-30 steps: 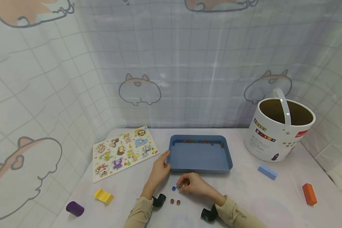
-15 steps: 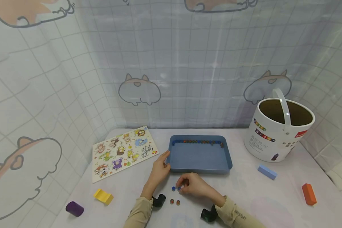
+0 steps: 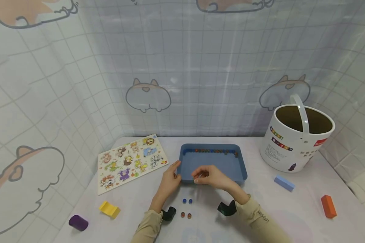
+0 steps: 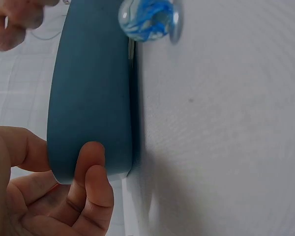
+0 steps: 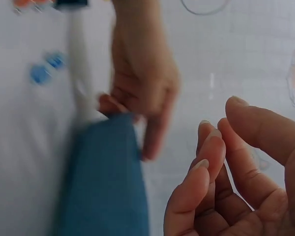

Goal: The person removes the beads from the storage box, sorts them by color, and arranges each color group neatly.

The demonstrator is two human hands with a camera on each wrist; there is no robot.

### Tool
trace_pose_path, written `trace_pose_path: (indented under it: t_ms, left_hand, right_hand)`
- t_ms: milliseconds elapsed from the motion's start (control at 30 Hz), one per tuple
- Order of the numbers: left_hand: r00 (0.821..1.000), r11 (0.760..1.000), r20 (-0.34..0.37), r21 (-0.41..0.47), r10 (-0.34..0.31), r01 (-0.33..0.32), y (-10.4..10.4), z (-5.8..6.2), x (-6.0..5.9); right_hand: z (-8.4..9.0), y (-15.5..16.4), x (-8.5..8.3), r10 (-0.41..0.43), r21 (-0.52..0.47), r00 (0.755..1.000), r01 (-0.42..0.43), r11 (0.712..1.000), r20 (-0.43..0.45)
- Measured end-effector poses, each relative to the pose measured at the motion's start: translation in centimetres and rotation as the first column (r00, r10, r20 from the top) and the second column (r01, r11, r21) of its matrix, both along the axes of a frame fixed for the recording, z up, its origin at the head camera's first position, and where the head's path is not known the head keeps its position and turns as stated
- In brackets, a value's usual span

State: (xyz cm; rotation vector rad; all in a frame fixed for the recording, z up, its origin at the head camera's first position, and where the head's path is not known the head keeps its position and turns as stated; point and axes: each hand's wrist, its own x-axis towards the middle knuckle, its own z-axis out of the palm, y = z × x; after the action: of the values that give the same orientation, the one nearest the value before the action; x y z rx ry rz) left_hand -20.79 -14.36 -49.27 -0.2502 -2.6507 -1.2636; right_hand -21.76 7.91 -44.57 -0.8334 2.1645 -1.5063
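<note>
Head view: the blue tray (image 3: 213,165) mid-table holds a row of marbles (image 3: 210,151) along its far wall; the bucket (image 3: 296,135) stands at the right. The left hand (image 3: 170,179) grips the tray's near-left corner. 2 blue marbles (image 3: 187,201) lie before the tray.

Left wrist: fingers (image 4: 93,182) clasp the corner.

Right wrist: the right hand (image 5: 236,177), loosely curled and holding nothing, has lifted off the marbles to above the tray.

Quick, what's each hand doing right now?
Left hand: grips the near left corner of the blue tray.
Right hand: fingers loosely curled above the tray, holding nothing visible.
</note>
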Motion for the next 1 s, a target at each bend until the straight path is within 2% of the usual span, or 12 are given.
trace_pose_path:
  t_ms: [267,433,533,667,833,1000]
  left_hand:
    - [1.000,1.000,0.011,0.001,-0.006,0.006,-0.2,-0.2,-0.1]
    - [1.000,1.000,0.013,-0.002,-0.007,0.007,-0.2,-0.2,-0.1]
    - [1.000,1.000,0.015,-0.002,-0.009,0.009,-0.2,-0.1,-0.1]
    - [1.000,1.000,0.015,-0.001,-0.017,0.017,-0.1,-0.1,0.0]
    - [1.000,1.000,0.019,0.006,-0.024,0.023,-0.2,-0.1,-0.1]
    - [1.000,1.000,0.017,0.011,-0.017,0.017,-0.2,-0.2,-0.3]
  right_hand:
    - [4.1,0.9,-4.0,-0.072,-0.006,0.994,0.073,0.997,0.079]
    - [5.1,0.4,-7.3,-0.096,0.005,0.988,0.096,0.995,0.117]
    - [4.4,-0.3,-9.2,-0.095,0.003,0.984,0.095,0.995,0.148]
    - [2.7,-1.5,-11.1,-0.110,-0.014,0.970,0.115,0.993,0.219]
    - [0.2,-3.3,-12.4,-0.182,-0.015,0.928,0.197,0.980,0.325]
    - [-1.5,-4.9,-12.8,-0.259,0.004,0.878,0.281,0.960,0.402]
